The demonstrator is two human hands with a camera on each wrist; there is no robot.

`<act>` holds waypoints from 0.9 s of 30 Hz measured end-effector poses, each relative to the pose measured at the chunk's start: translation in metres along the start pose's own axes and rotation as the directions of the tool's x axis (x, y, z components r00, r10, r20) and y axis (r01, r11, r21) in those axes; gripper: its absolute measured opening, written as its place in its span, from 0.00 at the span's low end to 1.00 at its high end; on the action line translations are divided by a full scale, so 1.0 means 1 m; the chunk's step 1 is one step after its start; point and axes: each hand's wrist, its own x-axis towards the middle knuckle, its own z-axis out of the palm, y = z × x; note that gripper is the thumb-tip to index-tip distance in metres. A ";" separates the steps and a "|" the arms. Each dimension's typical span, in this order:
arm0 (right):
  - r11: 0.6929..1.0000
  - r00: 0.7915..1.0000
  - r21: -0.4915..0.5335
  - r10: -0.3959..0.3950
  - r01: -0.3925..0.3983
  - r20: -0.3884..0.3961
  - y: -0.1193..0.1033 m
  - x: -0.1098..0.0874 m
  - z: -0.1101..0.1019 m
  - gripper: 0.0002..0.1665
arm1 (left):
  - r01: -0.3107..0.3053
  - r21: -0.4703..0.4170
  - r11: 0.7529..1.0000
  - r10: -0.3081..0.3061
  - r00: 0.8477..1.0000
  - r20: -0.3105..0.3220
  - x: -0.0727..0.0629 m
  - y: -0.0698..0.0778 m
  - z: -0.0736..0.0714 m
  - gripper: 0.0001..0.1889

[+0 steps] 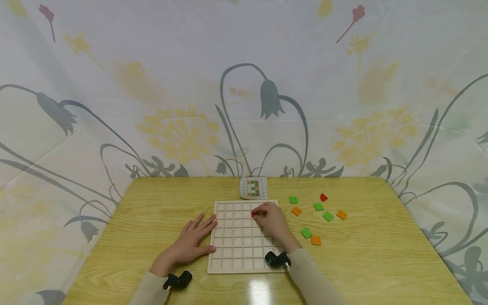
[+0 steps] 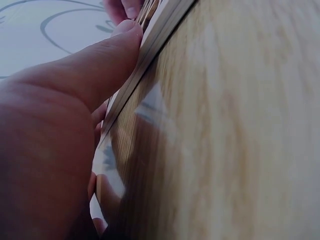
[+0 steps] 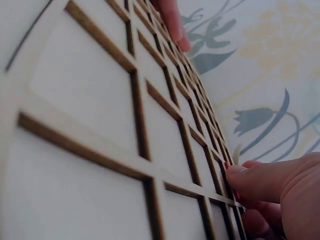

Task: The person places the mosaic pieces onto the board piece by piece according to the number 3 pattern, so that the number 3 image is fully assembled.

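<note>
A pale wooden grid board [image 1: 231, 238] with square cells lies on the table. My right hand [image 1: 272, 221] pinches a small red piece [image 1: 253, 214] at an upper cell of the board. In the right wrist view, thumb and fingers [image 3: 267, 182] hide most of that piece. Spread along the board's left edge, my left hand [image 1: 192, 240] has its fingers straight, with the thumb and fingertips touching the rim. The left wrist view has the left thumb [image 2: 95, 65] against the board's side [image 2: 150, 55]. Behind the board lies a printed pattern card [image 1: 244, 190] with coloured squares.
Right of the board lie loose green tiles [image 1: 306, 232], orange tiles [image 1: 316, 240] and a red rounded piece [image 1: 323, 197]. They sit on the wooden table [image 1: 381, 254]. A flower-printed cloth [image 1: 183, 84] hangs behind the table's far edge.
</note>
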 end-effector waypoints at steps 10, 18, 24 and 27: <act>0.992 1.000 0.127 -0.006 0.008 -0.017 0.012 0.000 -0.008 0.09 | -0.013 -0.001 1.000 0.013 1.000 -0.010 0.000 0.003 0.000 0.41; 0.986 0.999 0.165 -0.008 0.016 -0.046 0.015 -0.003 -0.020 0.09 | -0.022 0.001 1.000 0.022 1.000 -0.015 0.000 0.003 -0.001 0.41; 0.984 0.998 0.177 0.038 -0.028 -0.051 0.021 -0.004 -0.031 0.10 | -0.012 0.006 1.000 0.012 1.000 -0.007 -0.001 0.004 -0.001 0.41; 0.987 0.996 0.155 0.053 -0.042 -0.069 0.025 -0.004 -0.038 0.10 | -0.008 0.006 1.000 0.008 1.000 -0.006 -0.001 0.004 -0.001 0.40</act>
